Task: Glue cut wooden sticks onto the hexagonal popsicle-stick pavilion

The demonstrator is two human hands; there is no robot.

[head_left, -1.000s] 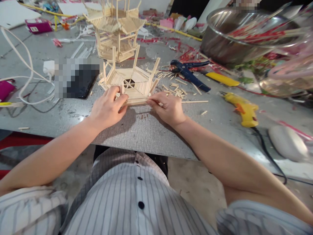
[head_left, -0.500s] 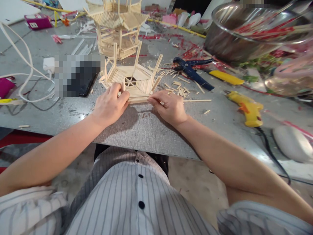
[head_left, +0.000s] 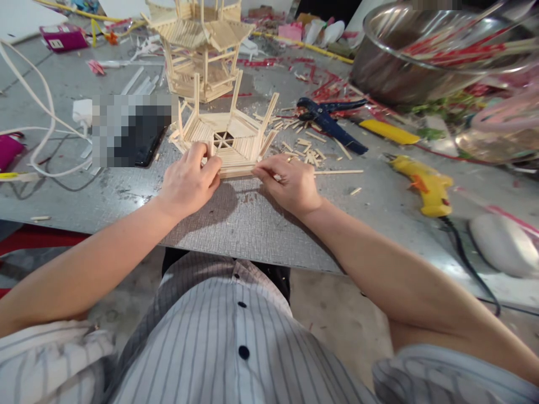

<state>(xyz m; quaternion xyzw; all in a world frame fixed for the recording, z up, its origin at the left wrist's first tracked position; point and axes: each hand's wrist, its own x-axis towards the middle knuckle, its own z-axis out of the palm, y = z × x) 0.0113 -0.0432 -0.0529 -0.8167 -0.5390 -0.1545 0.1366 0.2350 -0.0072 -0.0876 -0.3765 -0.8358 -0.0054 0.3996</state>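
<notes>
A hexagonal model base (head_left: 240,157) made of thin wooden sticks lies on the table in front of me, with upright posts at its corners and a spoked opening in its middle. My left hand (head_left: 191,177) is closed on the base's front left corner, thumb and fingers around a short post. At the front right corner, my right hand (head_left: 290,179) pinches its fingertips together by the front edge. A thin wooden stick (head_left: 340,172) juts out to the right from behind that hand, roughly in line with the edge; its middle is hidden by my fingers.
Behind stands a taller stick pagoda (head_left: 204,56). A phone (head_left: 143,134) lies left. To the right are blue cutting pliers (head_left: 332,123), scattered stick offcuts (head_left: 309,154), a yellow utility knife (head_left: 389,132), a yellow glue gun (head_left: 432,185) and a steel pot (head_left: 391,73).
The view has shifted very slightly. Both hands keep the same hold at the front edge of the stick base, with no clear movement.
</notes>
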